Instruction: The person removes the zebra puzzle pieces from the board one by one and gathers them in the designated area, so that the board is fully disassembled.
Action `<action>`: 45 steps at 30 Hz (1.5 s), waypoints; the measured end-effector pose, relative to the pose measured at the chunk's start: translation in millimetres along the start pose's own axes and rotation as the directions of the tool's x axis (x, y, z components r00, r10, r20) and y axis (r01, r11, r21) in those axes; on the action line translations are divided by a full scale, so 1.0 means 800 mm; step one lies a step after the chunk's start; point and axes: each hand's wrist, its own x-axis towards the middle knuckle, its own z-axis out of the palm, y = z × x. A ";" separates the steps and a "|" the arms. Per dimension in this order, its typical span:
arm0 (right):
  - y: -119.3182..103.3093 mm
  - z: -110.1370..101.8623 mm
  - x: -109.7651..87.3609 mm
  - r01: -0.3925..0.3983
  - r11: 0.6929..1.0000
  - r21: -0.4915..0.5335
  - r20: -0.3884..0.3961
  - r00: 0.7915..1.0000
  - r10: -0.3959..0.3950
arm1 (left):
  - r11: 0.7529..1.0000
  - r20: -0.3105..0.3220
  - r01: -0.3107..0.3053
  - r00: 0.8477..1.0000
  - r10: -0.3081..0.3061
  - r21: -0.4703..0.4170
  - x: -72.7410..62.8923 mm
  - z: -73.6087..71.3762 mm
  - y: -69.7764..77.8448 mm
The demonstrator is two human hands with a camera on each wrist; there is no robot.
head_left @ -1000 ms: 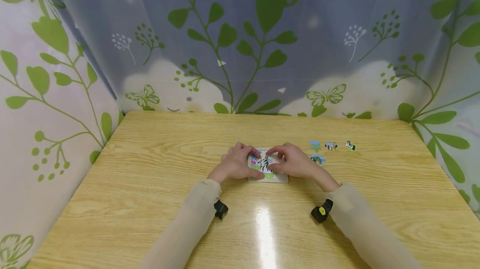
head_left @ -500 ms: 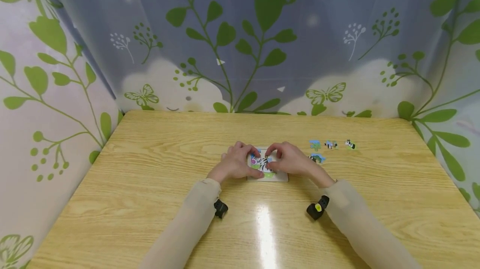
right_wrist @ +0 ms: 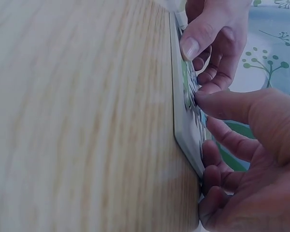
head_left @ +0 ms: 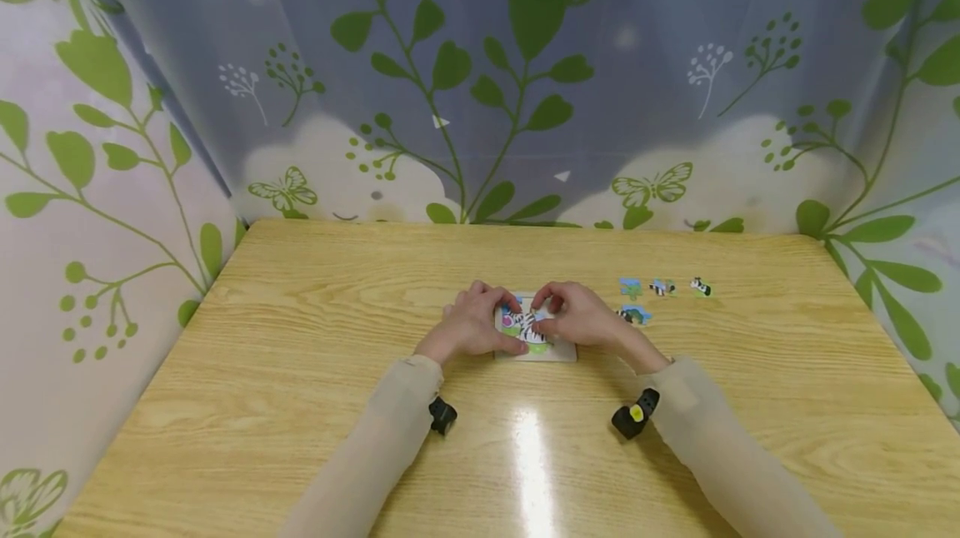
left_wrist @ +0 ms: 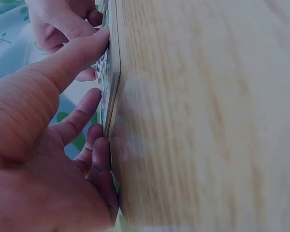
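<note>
A thin puzzle board (head_left: pixel 564 352) lies flat on the table, partly filled with pieces of a zebra picture (head_left: pixel 534 333) on green and blue. My left hand (head_left: pixel 472 324) holds the board's left side, thumb on the zebra picture near the lower edge and index finger near the top. From the right, my right hand (head_left: pixel 583 318) reaches over the board, thumb and index finger bent onto a puzzle piece at the zebra's back. That piece is mostly covered by the fingers. In the right wrist view the right thumb (right_wrist: pixel 222 104) touches the picture's surface.
Several loose puzzle pieces lie right of the board: a blue-green one (head_left: pixel 630 288), another (head_left: pixel 662 288), a black-and-white one (head_left: pixel 701 286), and one with dark green (head_left: pixel 636 316) close behind the right hand. A leaf-patterned curtain (head_left: pixel 480 105) borders the wooden table (head_left: pixel 315 296).
The right hand has shifted slightly left, its thumb and index finger drawing closer over the zebra's back. The left hand and board stay in place.
</note>
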 end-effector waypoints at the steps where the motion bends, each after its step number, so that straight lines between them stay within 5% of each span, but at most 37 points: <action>1: 0.000 0.000 0.000 -0.001 1.000 0.004 0.000 1.000 0.001 | 1.000 0.000 -0.001 1.000 0.001 -0.001 0.000 0.000 0.000; 12: 0.002 0.002 0.002 -0.012 0.999 0.038 -0.010 1.000 0.012 | 1.000 0.001 -0.001 1.000 0.001 -0.004 -0.002 -0.001 0.001; 28: 0.009 -0.005 -0.009 0.006 0.963 0.270 -0.008 1.000 -0.004 | 1.000 0.003 -0.005 1.000 0.005 -0.003 -0.001 -0.001 0.001; 45: 0.022 -0.017 -0.030 -0.021 0.954 0.298 -0.066 0.997 0.043 | 1.000 0.012 -0.022 1.000 0.022 -0.012 -0.004 -0.002 -0.001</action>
